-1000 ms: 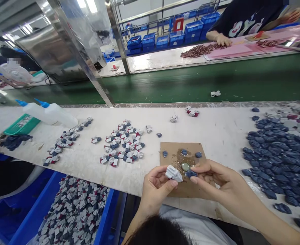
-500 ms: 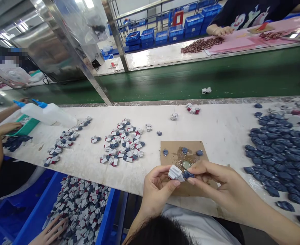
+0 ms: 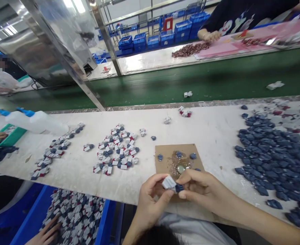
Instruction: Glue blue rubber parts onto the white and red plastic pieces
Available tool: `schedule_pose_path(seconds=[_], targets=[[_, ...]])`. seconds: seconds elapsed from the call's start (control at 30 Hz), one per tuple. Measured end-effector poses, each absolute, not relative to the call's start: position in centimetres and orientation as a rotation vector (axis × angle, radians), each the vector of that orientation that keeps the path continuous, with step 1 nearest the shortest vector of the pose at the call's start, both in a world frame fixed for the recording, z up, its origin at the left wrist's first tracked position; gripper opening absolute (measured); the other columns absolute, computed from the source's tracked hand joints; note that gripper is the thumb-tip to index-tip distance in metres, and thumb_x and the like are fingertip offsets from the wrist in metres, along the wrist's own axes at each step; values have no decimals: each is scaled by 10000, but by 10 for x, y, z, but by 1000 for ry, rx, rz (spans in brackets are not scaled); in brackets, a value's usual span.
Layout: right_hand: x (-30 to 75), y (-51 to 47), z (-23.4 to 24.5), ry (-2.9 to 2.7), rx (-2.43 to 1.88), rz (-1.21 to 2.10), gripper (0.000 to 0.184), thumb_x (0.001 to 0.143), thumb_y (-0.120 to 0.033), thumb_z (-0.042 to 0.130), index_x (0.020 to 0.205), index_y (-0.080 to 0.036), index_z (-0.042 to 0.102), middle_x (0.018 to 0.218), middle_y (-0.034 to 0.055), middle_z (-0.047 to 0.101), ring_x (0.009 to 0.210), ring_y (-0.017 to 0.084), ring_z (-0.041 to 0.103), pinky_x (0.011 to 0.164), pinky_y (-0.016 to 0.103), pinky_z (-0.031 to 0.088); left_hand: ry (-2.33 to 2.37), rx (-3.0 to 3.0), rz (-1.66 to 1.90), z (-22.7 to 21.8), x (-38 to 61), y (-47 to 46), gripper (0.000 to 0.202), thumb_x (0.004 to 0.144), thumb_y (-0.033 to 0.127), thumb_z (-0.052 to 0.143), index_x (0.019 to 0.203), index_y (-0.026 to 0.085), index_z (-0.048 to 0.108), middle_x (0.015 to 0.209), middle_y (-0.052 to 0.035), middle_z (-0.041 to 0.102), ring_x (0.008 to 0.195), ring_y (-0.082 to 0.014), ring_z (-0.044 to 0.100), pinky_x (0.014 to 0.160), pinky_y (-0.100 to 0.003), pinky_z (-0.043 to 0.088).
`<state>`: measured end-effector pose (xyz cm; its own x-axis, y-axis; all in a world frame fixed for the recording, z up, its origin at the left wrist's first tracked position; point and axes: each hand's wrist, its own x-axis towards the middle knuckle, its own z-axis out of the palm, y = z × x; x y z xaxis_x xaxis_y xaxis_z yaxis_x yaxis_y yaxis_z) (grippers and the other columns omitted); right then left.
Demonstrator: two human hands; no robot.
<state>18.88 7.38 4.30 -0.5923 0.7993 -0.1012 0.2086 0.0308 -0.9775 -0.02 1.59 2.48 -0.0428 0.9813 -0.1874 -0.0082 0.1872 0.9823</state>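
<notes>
Head: left hand (image 3: 150, 197) holds white piece (image 3: 168, 183); right hand (image 3: 203, 189), blue piece (image 3: 179, 188).

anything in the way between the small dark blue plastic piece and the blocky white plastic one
Nothing visible: the small, irregular dark blue plastic piece in the right hand is right beside the blocky white plastic piece in the left hand; whether they touch is hard to tell.

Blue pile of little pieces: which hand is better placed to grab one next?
Probably the right hand: the blue pile is on that side. It's holding a dark blue piece, though; the left hand, farther away, holds a light grey piece.
</notes>
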Motion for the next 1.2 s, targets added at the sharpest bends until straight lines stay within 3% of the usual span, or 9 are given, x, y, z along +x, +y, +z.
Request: schedule_pose_path(seconds=[0.17, 0.27, 0.33, 0.47, 0.63, 0.77, 1.0, 1.1, 1.2], targets=[[236, 126, 55, -1978, -1398, 1005, 371, 903, -556, 484, 994, -271, 703, 888, 67, 730, 721, 219, 676, 579, 293, 546, 1978, 1779, 942, -7, -38, 34, 339, 870, 239, 550, 1178, 217, 689, 1060, -128, 703, 991, -303, 633, 822, -432, 541], [292, 160, 50, -1920, -1635, 722, 388, 880, -564, 491, 969, -250, 701, 870, 102, 719, 566, 196, 606, 489, 302, 488, 2170, 2082, 870, -17, -50, 41, 443, 834, 277, 614, 1275, 238, 621, 1200, -144, 637, 1077, -346, 599, 840, -469, 529], [332, 188, 43, -1911, -1789, 547, 353, 873, -500, 508, 956, -216, 701, 862, 128, 707, 586, 204, 596, 476, 304, 448, 2212, 2261, 920, -8, -51, 57, 529, 799, 309, 666, 1317, 261, 569, 1228, -152, 605, 1060, -364, 599, 852, -495, 512], [394, 258, 30, -1962, -2075, 293, 217, 906, -336, 564, 957, -156, 674, 928, 127, 675, 780, 218, 603, 606, 314, 455, 1985, 2305, 1046, 31, -27, 151, 368, 859, 284, 591, 1222, 229, 607, 1211, -153, 617, 1118, -356, 573, 963, -509, 443], [424, 327, 15, -2118, -2234, 294, 250, 976, -373, 533, 1068, -163, 634, 1029, 52, 636, 888, 168, 619, 796, 347, 531, 1778, 2245, 793, 44, 47, 332, 417, 975, 261, 436, 1362, 117, 493, 1411, -181, 505, 1324, -281, 452, 1073, -439, 391], [432, 346, 6, -2210, -2218, 342, 211, 950, -339, 592, 1048, -158, 638, 1034, 55, 648, 874, 164, 630, 780, 343, 548, 1748, 2105, 659, 23, 88, 404, 359, 914, 316, 604, 1245, 179, 575, 1323, -111, 565, 1164, -265, 573, 973, -512, 485], [423, 331, 11, -2202, -1983, 402, 236, 923, -372, 609, 847, -148, 613, 724, -11, 597, 623, 115, 558, 609, 272, 490, 1624, 1814, 758, 20, 73, 380, 272, 918, 328, 597, 1135, 164, 618, 1187, -90, 624, 1031, -219, 617, 887, -437, 529], [394, 304, 19, -2141, -1776, 525, 303, 886, -471, 561, 851, -181, 642, 601, -5, 557, 548, 153, 525, 523, 278, 421, 1552, 1626, 880, 36, 53, 341, 228, 920, 351, 576, 1030, 153, 605, 1006, -56, 631, 864, -168, 611, 746, -334, 529], [352, 259, 24, -2122, -1562, 754, 456, 888, -601, 454, 905, -211, 689, 644, 30, 608, 572, 178, 555, 494, 277, 408, 1443, 1401, 942, 53, 31, 282, 248, 934, 413, 461, 929, 175, 533, 772, 7, 523, 619, -103, 501, 509, -213, 389]])
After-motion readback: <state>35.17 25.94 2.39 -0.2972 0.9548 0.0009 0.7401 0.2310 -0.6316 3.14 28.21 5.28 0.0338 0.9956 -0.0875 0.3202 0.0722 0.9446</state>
